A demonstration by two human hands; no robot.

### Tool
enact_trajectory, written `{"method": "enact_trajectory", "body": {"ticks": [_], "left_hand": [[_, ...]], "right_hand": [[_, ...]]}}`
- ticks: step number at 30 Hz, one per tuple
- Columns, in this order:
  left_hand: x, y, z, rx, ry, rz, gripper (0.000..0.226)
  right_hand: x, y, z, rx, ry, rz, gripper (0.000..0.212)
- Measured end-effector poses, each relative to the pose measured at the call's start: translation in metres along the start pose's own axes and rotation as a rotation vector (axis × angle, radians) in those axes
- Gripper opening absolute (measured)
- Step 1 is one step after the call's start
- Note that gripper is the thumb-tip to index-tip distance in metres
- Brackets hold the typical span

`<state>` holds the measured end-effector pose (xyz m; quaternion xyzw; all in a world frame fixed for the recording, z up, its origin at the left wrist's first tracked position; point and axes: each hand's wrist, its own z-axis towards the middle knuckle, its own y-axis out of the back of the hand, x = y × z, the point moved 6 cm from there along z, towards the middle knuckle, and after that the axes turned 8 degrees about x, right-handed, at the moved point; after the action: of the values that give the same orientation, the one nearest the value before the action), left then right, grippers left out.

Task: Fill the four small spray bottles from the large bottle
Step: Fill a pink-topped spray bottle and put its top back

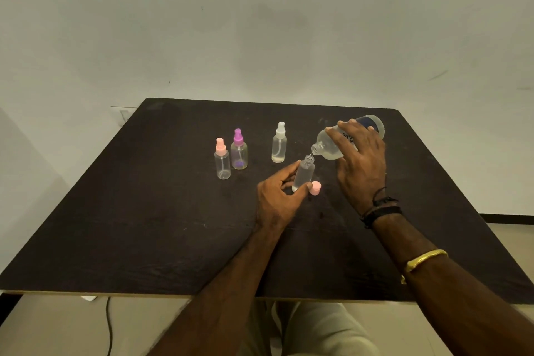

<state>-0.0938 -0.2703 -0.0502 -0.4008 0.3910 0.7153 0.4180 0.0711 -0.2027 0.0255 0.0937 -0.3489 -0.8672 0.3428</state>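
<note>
My right hand (359,159) grips the large clear bottle (329,146), tipped on its side with its open neck pointing down-left over a small uncapped bottle (303,173). My left hand (277,196) holds that small bottle, which leans slightly right on the dark table (144,211). Its pink spray cap (315,188) lies beside its base, by my fingertips. Three capped small bottles stand further back: a pink-topped one (222,159), a purple-topped one (239,150) and a white-topped one (279,144) with a little liquid in the bottom.
The table backs onto a plain pale wall. Its front edge runs just above my lap, and a dark cable (109,324) hangs down below the front left.
</note>
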Motion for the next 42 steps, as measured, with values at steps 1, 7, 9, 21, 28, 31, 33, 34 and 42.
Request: {"method": "enact_trajectory", "body": {"ticks": [1,7,9,21,28,31,33,34,42], "left_hand": [[0.0,0.0,0.0,-0.002,0.001,-0.002,0.06],[-0.001,-0.001,-0.001,0.0,-0.002,-0.002,0.06],[-0.001,-0.001,0.0,-0.007,0.003,0.003,0.061],[-0.001,0.003,-0.001,-0.057,0.022,0.01,0.054],[0.002,0.003,-0.001,-0.061,0.039,0.013,0.055],[0.002,0.003,-0.001,-0.069,0.035,0.013,0.055],[0.002,0.003,-0.001,-0.071,0.035,0.016,0.055],[0.002,0.003,0.0,-0.074,0.034,0.015,0.055],[0.002,0.003,0.0,-0.063,0.04,0.029,0.057]], "right_hand": [[0.0,0.0,0.0,0.001,0.001,-0.002,0.063],[-0.002,-0.003,-0.003,0.032,-0.01,0.002,0.059],[-0.003,-0.006,-0.005,0.073,-0.026,0.03,0.062],[-0.013,-0.014,-0.001,0.148,-0.379,0.354,0.082],[-0.018,-0.029,-0.005,0.171,-0.498,0.439,0.085],[-0.019,-0.033,-0.007,0.167,-0.513,0.452,0.084],[-0.019,-0.035,-0.008,0.164,-0.514,0.455,0.083],[-0.019,-0.036,-0.008,0.16,-0.514,0.455,0.083],[-0.026,-0.039,-0.01,0.152,-0.544,0.456,0.083]]}}
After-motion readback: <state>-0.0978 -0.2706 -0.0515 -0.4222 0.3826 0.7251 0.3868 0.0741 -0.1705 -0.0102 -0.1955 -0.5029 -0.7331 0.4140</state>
